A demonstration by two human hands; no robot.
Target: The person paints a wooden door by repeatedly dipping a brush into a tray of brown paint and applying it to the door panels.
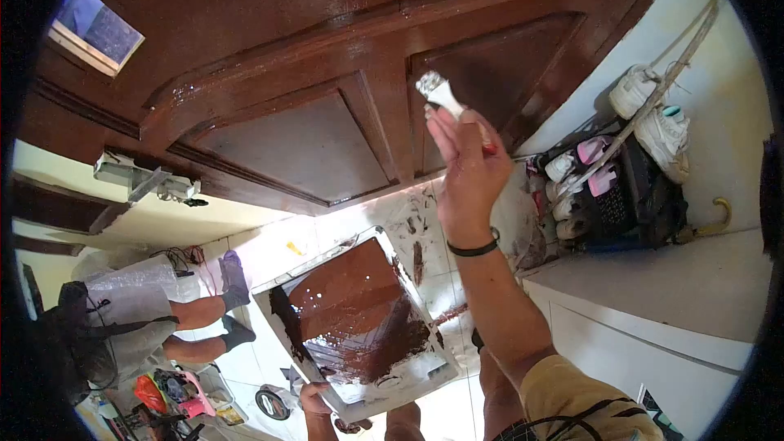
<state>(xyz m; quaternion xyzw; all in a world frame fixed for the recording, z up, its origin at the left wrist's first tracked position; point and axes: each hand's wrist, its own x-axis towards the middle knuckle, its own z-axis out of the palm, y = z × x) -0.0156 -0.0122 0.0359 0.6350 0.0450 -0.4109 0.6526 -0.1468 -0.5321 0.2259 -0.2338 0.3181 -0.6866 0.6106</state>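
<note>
My right hand (467, 165) is raised and closed around the handle of a paintbrush (438, 91), whose pale bristles touch the dark brown glossy wooden door (327, 49) near a panel edge. A black band sits on that wrist. Lower down, my left hand (314, 398) grips the near edge of a white paint tray (408, 380) that holds a pool of brown stain. The tray is tilted and held below the door.
A shoe rack (621, 188) with several shoes stands against the white wall at right. White tiled floor with brown smears lies below. Another person's legs and grey socks (233, 278) show at left, near clutter and a tape roll (272, 403).
</note>
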